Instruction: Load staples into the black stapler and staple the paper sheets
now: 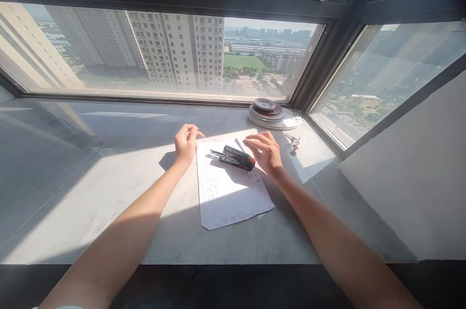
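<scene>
A black stapler (pixel 238 157) with a red-orange patch at its right end lies on a white sheet of paper (pixel 233 202) with printed lines. Its jaws are apart, and a thin metal part sticks out to the left. My left hand (pixel 187 143) is raised by the sheet's upper left corner, fingers loosely bent and apart, with nothing visible in them. Just right of the stapler is my right hand (pixel 265 151), its fingers stretched toward a narrow upturned white strip (pixel 239 144). The right thumb is mostly hidden; contact with the strip is unclear.
On the pale stone sill (pixel 109 192), a stack of plates or lids (pixel 267 112) stands in the far right corner. Keys (pixel 293 143) lie in front of it, at the end of a white strip-like object (pixel 300 170). Dark-framed windows (pixel 174 52) rise behind, and a white wall (pixel 411 168) stands right.
</scene>
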A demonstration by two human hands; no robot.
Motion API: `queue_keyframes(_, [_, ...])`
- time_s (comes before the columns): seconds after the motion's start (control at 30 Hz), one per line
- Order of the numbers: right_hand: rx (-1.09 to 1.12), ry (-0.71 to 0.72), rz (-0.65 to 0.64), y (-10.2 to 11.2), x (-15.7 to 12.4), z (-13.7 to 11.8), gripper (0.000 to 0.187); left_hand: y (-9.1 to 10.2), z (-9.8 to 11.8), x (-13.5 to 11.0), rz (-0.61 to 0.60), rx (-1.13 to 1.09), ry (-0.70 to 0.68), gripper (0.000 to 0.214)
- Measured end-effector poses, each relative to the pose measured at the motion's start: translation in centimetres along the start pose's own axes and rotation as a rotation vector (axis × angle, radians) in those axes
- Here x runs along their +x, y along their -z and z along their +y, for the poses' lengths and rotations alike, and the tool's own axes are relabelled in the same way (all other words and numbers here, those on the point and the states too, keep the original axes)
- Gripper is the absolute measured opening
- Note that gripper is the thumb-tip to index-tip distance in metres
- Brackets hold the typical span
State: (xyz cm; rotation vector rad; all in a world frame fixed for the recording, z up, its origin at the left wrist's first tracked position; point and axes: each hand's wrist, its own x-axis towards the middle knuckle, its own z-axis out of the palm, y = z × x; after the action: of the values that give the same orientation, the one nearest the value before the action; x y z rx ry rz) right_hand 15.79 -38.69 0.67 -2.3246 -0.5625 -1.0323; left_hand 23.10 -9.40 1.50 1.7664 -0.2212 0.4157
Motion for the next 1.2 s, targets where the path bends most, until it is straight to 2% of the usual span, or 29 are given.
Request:
queue_keyframes(0.03, [-0.03, -0.086, -0.007, 0.3, -0.1, 1.6, 0.023, 0.6, -0.4, 0.5, 0.112, 0.165, 0.006, 0.019])
queue_keyframes(0.07, [-0.058, -0.177, -0.019, 0.6, -0.2, 3.2, 0.024, 1.2, -0.9, 0.9, 0.146, 0.33, 0.019, 0.014])
queue_keyframes(0.1, [-0.081, -0.26, -0.025, 0.8, -0.4, 4.8, 0.024, 1.7, -1.3, 1.2, 0.128, 0.474, 0.03, 0.015])
queue_keyframes(0.17, [-0.096, -0.375, -0.041, 1.0, -1.0, 7.3, 0.026, 2.5, -2.1, 1.5, 0.01, 0.671, 0.043, 0.019])
queue_keyframes(0.27, [-0.069, -0.406, -0.098, 0.4, -1.9, 9.4, 0.029, 3.0, -3.0, 1.4, -0.143, 0.763, 0.03, 0.02])
queue_keyframes(0.37, [-0.073, -0.348, -0.16, -0.7, -2.3, 10.1, 0.033, 3.2, -3.5, 1.5, -0.186, 0.749, 0.015, 0.013])
queue_keyframes(0.43, [-0.106, -0.316, -0.179, -1.2, -2.1, 9.9, 0.035, 3.4, -3.6, 1.7, -0.183, 0.753, 0.019, 0.01])
queue_keyframes(0.5, [-0.148, -0.305, -0.137, -1.3, -1.6, 8.8, 0.036, 3.3, -3.3, 1.8, -0.19, 0.779, 0.024, 0.011])
queue_keyframes(0.57, [-0.141, -0.281, -0.047, -0.9, -0.9, 6.9, 0.037, 3.0, -2.9, 1.8, -0.18, 0.791, 0.029, 0.012])
queue_keyframes(0.63, [-0.011, -0.204, -0.016, -0.4, -0.3, 4.3, 0.033, 2.3, -2.2, 1.6, -0.139, 0.736, 0.019, 0.013])
queue_keyframes(0.7, [0.23, -0.081, -0.142, -0.2, 0.0, 1.7, 0.033, 1.5, -1.6, 1.2, -0.12, 0.622, -0.029, 0.019])
queue_keyframes(0.8, [0.466, 0.033, -0.376, -0.7, -0.1, -0.7, 0.053, 0.1, -1.1, 0.7, -0.185, 0.496, -0.167, 0.028])
queue_keyframes(0.87, [0.472, 0.017, -0.45, -1.3, -0.3, -1.1, 0.065, -0.5, -0.9, 0.3, -0.273, 0.444, -0.263, 0.034])
queue_keyframes(0.97, [0.42, -0.063, -0.461, -2.1, -0.6, -0.8, 0.053, -1.1, -0.9, -0.2, -0.414, 0.348, -0.329, 0.038])
queue_keyframes(1.07, [0.423, -0.099, -0.4, -2.3, -0.8, -0.4, 0.041, -1.3, -0.9, -0.7, -0.502, 0.267, -0.349, 0.038])
queue_keyframes(1.2, [0.415, -0.14, -0.27, -2.0, -0.8, -0.2, 0.04, -1.4, -1.0, -0.8, -0.517, 0.198, -0.393, 0.038])
